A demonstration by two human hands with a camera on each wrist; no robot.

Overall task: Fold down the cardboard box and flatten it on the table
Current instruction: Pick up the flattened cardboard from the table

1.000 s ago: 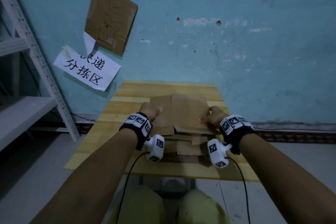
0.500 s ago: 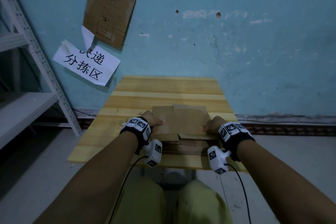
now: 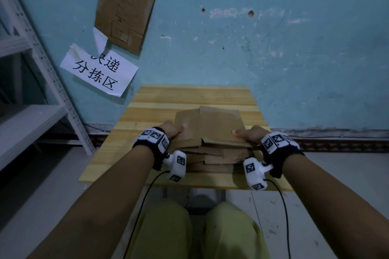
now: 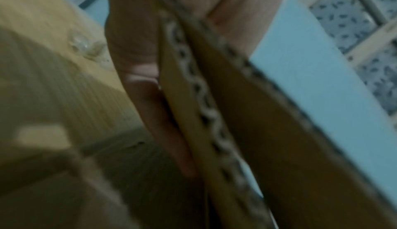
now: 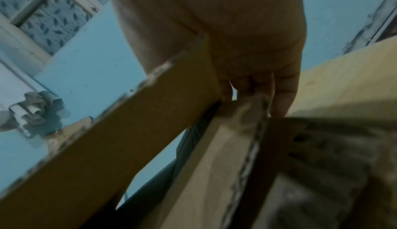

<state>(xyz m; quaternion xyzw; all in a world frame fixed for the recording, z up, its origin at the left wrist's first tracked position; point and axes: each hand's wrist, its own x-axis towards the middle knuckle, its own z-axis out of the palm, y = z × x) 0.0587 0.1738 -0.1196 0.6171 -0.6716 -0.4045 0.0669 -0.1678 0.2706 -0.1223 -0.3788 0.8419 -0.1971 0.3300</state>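
A brown cardboard box (image 3: pixel 212 126), folded flat, lies on top of a stack of other flattened cardboard (image 3: pixel 212 157) on the wooden table (image 3: pixel 189 94). My left hand (image 3: pixel 171 131) grips its left edge, thumb on top and fingers underneath. My right hand (image 3: pixel 250 135) grips its right edge the same way. In the left wrist view the fingers (image 4: pixel 139 59) sit under the corrugated edge of the cardboard box (image 4: pixel 214 113). In the right wrist view the fingers (image 5: pixel 268 86) curl beneath the upper sheet of the cardboard box (image 5: pixel 128 130).
The table stands against a blue wall (image 3: pixel 273 48) that carries a cardboard piece (image 3: pixel 124 10) and a white paper sign (image 3: pixel 99 70). A grey metal shelf rack (image 3: pixel 31 90) stands at the left. My knees (image 3: pixel 195 231) are under the table's near edge.
The head view has tilted slightly between frames. Both hands keep their grip on the sides of the folded box, which stays low on the stack.
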